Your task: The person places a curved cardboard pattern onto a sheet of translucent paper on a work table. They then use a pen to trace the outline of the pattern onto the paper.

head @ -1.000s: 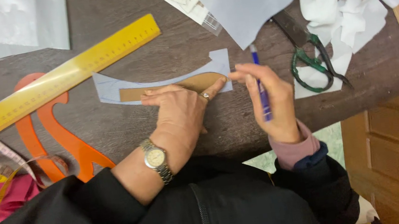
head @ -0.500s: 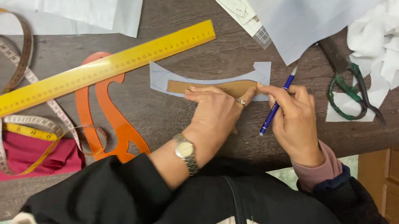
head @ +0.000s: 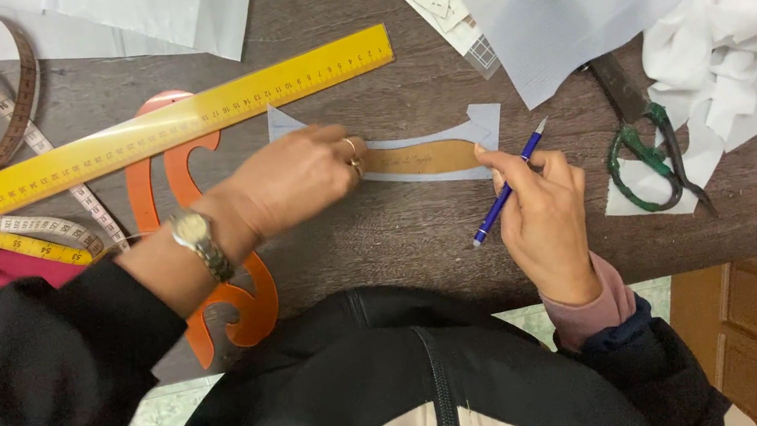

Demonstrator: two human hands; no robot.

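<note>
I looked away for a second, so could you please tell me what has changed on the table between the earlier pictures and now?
The right hand has swung the blue pen from upright to slanted, its tip lifted off the paper. The left hand has slid left along the brown template and now presses its left end. The view shifted too. The template, the pale paper piece under it, yellow ruler, orange curve and scissors lie as before.

Both hands low, close together

Left hand point(head: 297, 177) lies flat, palm down, fingers pointing toward the right hand point(head: 545, 212), which is curled in a loose pinch, wrist bent, just beside it.
</note>
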